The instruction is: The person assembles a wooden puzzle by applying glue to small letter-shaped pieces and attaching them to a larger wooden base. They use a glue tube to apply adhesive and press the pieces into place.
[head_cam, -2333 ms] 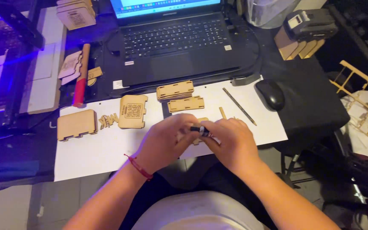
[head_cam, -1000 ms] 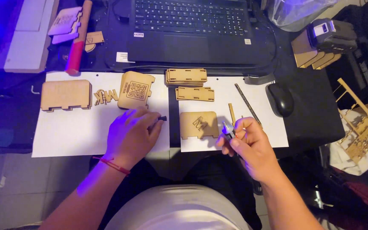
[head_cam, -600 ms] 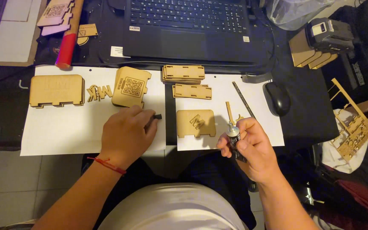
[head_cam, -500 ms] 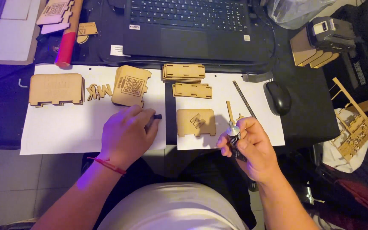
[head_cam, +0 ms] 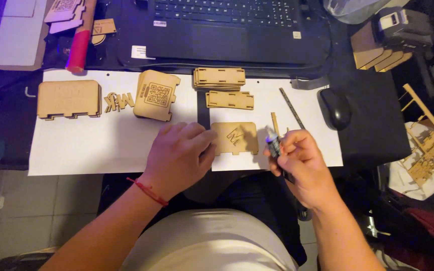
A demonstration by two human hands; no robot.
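My left hand lies palm down on the white paper sheet, its fingertips touching the left edge of a small flat wooden panel with a cut-out letter. It wears a red wrist string. My right hand is closed around a small dark glue tube, tip pointing up, just right of that panel. A thin wooden stick lies above the tube.
Further wooden parts rest on the paper: a wide panel, cut letters, a stack with a square code pattern, two slotted stacks. A laptop, a mouse, a red-handled tool and a wooden frame stand around.
My left hand slid right until its fingers reached the small panel's edge. My right hand shifted slightly with the tube. The view edged a little.
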